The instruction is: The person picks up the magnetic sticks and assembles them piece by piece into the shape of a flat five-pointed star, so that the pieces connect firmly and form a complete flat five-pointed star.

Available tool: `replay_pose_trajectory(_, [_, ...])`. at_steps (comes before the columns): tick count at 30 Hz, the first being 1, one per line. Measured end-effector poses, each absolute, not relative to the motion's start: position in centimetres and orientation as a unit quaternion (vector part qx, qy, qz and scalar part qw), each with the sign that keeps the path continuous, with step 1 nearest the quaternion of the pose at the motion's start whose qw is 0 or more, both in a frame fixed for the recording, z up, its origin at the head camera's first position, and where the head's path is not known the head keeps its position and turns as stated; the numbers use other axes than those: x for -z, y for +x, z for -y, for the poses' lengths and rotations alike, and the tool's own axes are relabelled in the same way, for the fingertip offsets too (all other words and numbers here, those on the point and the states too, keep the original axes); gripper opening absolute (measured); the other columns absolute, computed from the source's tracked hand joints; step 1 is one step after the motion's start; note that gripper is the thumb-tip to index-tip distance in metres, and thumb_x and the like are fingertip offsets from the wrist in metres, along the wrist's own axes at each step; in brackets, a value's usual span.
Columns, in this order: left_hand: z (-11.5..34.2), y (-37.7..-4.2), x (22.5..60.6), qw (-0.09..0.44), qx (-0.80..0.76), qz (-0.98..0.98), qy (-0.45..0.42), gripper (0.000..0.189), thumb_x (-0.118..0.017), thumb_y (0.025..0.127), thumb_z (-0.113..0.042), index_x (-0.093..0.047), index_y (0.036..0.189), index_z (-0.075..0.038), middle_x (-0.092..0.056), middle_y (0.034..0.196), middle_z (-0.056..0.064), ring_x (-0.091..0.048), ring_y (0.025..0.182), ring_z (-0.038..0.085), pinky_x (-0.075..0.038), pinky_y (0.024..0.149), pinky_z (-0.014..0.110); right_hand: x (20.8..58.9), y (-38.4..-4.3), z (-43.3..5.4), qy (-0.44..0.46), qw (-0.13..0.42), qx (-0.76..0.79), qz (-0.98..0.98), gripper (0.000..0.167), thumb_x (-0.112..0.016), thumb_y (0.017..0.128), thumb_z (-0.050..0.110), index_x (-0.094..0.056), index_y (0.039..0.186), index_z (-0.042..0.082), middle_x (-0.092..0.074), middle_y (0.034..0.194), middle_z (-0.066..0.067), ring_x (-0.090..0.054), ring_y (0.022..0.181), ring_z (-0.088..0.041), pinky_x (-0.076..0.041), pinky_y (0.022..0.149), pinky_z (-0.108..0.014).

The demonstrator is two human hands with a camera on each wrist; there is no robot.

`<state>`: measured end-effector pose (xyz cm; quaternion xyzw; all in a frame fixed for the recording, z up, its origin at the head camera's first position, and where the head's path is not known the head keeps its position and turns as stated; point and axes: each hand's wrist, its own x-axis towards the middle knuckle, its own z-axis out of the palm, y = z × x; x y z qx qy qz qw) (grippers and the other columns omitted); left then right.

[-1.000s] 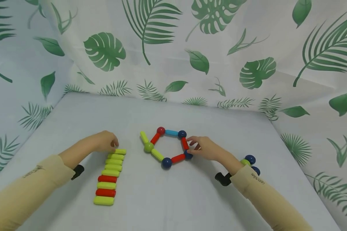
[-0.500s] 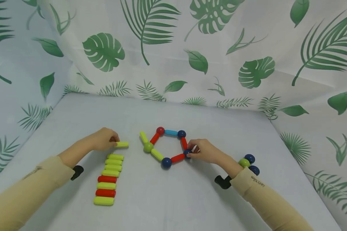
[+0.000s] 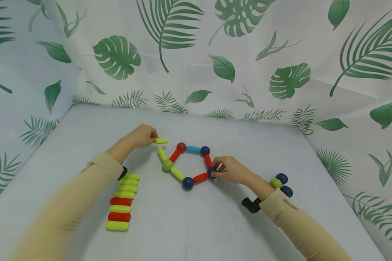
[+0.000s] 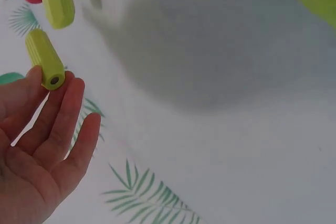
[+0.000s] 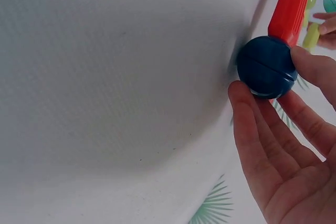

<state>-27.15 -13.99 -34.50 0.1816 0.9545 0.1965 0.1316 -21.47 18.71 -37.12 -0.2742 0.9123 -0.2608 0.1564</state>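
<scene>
My left hand [image 3: 145, 136] pinches a yellow-green magnetic rod [image 3: 161, 140] between thumb and fingertips. A dark disc shows in the rod's near end in the left wrist view. Just below it in the head view, another yellow-green rod [image 3: 162, 154] sticks out from a green ball [image 3: 167, 165]. That ball belongs to a ring of rods and balls: a red ball [image 3: 181, 146], a light blue rod [image 3: 193, 149], red rods and dark blue balls. At the ring's right corner my right hand [image 3: 230, 169] grips a dark blue ball [image 5: 266, 67], joined to a red rod [image 5: 289, 11].
Yellow-green and red rods lie side by side in a column, with a red rod [image 3: 119, 217] near its lower end. By the right forearm sit a green ball [image 3: 276, 183] and dark blue balls [image 3: 286, 191]. Leaf-printed cloth [image 3: 196, 65] rises behind the white table surface [image 3: 183, 224].
My left hand has taken the top yellow-green rod off the column and carried it up and right, beside the ring. The fingers of my right hand have closed on the dark blue ball.
</scene>
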Motion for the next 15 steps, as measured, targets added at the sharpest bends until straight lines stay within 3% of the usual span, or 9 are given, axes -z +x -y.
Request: replay_pose_trajectory(15, [10.6, -27.9, 35.7, 0.171, -0.197, -0.955, 0.143, 0.02, -0.055, 0.091, -0.007, -0.064, 0.107, 0.001, -0.061, 0.106, 0.015, -0.055, 0.097, 0.025, -0.046, 0.085, 0.035, 37.1, -21.5, -18.8, -0.266, 0.159, 0.269, -0.912, 0.021, -0.07, 0.081, 0.016, -0.061, 0.097, 0.006, -0.061, 0.09, -0.003, -0.059, 0.076, -0.015, -0.051, 0.069, -0.026])
